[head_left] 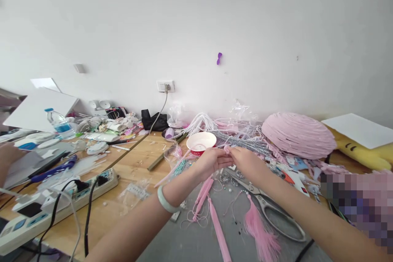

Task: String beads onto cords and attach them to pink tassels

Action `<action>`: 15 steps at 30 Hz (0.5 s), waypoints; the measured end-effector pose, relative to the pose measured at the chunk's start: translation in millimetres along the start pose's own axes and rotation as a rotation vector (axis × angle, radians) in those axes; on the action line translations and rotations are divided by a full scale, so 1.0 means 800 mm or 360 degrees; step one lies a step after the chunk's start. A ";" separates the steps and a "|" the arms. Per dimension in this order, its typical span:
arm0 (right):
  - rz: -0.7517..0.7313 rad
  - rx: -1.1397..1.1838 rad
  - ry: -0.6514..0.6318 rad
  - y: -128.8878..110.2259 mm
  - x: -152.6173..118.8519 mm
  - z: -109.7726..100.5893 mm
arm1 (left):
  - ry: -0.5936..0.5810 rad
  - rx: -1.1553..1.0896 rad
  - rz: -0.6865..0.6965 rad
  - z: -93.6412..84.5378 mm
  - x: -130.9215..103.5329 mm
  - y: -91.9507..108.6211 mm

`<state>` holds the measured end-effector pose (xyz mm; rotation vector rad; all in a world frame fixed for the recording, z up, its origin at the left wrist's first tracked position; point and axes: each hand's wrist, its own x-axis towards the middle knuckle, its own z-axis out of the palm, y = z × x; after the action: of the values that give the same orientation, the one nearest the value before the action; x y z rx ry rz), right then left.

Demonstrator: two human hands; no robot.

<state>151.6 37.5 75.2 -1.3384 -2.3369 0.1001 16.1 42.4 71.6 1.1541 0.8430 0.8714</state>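
Observation:
Both hands meet above the grey mat [190,241], fingertips pinched together. Between them is a small curled piece of pink pipe cleaner [227,150]. My left hand [211,163], with a pale green bangle [167,199] on its wrist, is closed on its near side. My right hand [245,160] grips it from the right; the fingers partly hide it. A long pink strand [173,168] slants out to the left behind my left hand. Below lie pink tassels [218,229], a fluffy pink tassel [260,229] with a bead string, and large scissors [281,213] under my right forearm.
Behind my hands stands a white-and-red bowl [201,141]. Pink [297,135] and silver [245,143] bundles lie at the back right, near a yellow plush [365,151]. Left are a power strip [104,182], cables, a glue gun [55,168] and a person's hand [9,157].

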 end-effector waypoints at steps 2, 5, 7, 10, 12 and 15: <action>0.0003 0.0048 0.0045 0.004 0.017 -0.008 | -0.0033 0.0152 -0.0010 -0.010 0.006 0.018; 0.0069 0.0118 0.0122 0.015 0.045 -0.013 | -0.0058 0.0514 -0.0108 -0.042 0.028 0.053; 0.0135 0.0154 0.0146 0.028 0.064 -0.013 | 0.0032 0.0822 -0.0129 -0.079 0.054 0.082; 0.0203 0.0219 0.0136 0.045 0.090 -0.008 | 0.0433 0.1346 0.0010 -0.149 0.103 0.122; 0.0217 0.0278 0.0112 0.053 0.106 -0.003 | 0.0700 0.1698 0.0075 -0.197 0.136 0.137; 0.0212 0.0383 0.0076 0.058 0.133 0.006 | 0.0952 0.2237 0.0069 -0.256 0.174 0.137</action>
<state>141.1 151.8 94.4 -1.3570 -2.1170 0.3737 -123.5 268.6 123.6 2.1287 2.0948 0.5878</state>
